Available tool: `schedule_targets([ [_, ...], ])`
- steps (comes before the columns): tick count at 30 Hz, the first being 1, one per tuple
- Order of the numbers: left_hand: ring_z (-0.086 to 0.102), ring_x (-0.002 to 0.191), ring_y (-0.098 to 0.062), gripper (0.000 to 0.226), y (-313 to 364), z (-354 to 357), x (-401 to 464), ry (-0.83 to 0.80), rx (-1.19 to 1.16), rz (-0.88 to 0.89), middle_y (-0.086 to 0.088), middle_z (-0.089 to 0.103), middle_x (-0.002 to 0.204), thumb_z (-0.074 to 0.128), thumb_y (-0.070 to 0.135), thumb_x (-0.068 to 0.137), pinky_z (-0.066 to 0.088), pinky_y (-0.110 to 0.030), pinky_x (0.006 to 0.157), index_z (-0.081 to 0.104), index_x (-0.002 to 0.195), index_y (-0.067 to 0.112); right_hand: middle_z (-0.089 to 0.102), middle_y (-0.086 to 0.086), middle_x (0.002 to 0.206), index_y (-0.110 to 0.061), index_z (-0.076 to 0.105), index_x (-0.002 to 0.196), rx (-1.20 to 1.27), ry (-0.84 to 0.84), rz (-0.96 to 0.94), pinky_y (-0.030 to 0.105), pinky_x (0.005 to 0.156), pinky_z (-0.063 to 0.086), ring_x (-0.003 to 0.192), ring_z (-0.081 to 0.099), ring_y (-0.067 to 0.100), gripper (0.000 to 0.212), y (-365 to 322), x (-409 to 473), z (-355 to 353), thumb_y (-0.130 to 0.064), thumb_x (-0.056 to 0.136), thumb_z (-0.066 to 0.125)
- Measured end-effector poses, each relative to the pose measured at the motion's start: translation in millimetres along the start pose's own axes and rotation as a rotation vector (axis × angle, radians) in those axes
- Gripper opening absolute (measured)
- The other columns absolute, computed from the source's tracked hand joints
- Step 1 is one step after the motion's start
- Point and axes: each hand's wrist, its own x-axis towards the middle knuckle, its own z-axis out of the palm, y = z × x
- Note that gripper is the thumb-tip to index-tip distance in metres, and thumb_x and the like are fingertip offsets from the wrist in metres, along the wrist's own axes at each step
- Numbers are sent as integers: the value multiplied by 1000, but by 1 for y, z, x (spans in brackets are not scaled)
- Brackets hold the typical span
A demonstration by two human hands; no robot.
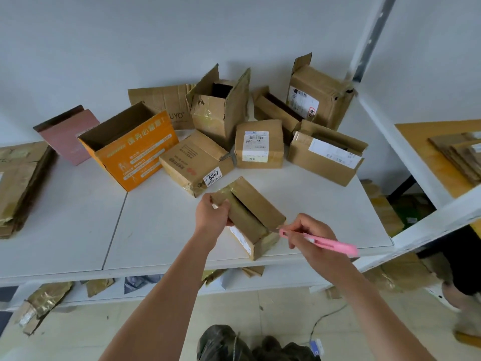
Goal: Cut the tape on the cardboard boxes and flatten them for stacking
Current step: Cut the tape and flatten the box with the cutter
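Fingers (221,205) of my left hand (212,213) curl round the far end of the small cardboard box (250,217), steadying it near the worktop's (156,225) front edge so the taped seam faces me. My right hand (311,234) pinches the pink cutter (320,241), tip at the box's right corner, ready to slit. More boxes (259,144) wait toward the back edge.

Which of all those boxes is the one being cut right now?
On the white table, skip the cluster of boxes at the back and look at the near edge. There the small brown box lies alone, steadied by the left hand, with a pink knife at its corner.
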Motion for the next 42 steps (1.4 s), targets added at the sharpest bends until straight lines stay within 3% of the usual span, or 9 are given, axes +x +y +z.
schedule_targets([
  [3,63,72,-14,21,9,4,-2,54,-17,7,-5,54,108,61,14,94,59,-30,57,49,110,10,67,10,76,-11,64,81,263,295,-9,34,74,55,80,65,33,11,9,-6,-7,-13,91,66],
  [5,57,83,-17,36,12,6,-5,60,324,73,-6,50,119,59,28,94,54,-32,60,45,124,13,69,13,86,-6,61,90,412,442,2,39,85,58,87,69,33,5,14,-4,-4,-8,92,64],
  [8,41,120,-28,46,9,7,-11,101,853,327,-4,45,136,46,34,97,39,-42,91,35,141,32,71,16,89,2,60,92,549,598,51,45,90,57,88,72,30,9,19,7,3,-7,93,63],
  [11,16,143,-20,46,5,11,-9,-7,920,588,7,22,159,33,22,104,17,-38,117,34,149,33,73,17,85,-3,65,83,639,675,102,43,88,58,86,73,31,15,19,18,7,-12,95,63],
  [13,1,151,-17,48,3,13,-4,-116,921,583,7,10,164,26,22,107,4,-36,123,27,154,29,74,16,82,-4,65,80,640,686,105,42,86,58,83,72,30,20,19,24,10,-11,98,58],
  [19,-11,151,-17,51,-3,13,10,-220,927,532,6,-4,165,23,31,106,-4,-42,123,14,156,30,65,13,77,0,54,93,666,668,113,43,85,60,80,69,16,11,21,33,21,-8,100,52],
  [28,-17,146,-8,90,-3,7,20,-346,900,464,18,-17,161,54,63,88,-2,-42,122,2,156,35,64,8,78,-5,49,87,674,681,112,39,80,61,82,69,14,13,27,43,38,-6,100,52],
  [39,-12,147,-9,93,-6,10,18,-300,847,486,16,-11,162,60,60,86,4,-45,123,7,157,32,56,31,81,-4,46,82,416,670,89,46,74,61,76,65,20,18,25,47,35,-5,98,54],
  [42,-12,147,-9,93,-6,10,18,-293,854,494,15,-10,163,60,60,85,4,-45,123,8,157,31,59,27,78,-5,45,81,372,665,92,46,76,61,76,67,18,19,28,43,35,-4,98,54],
])
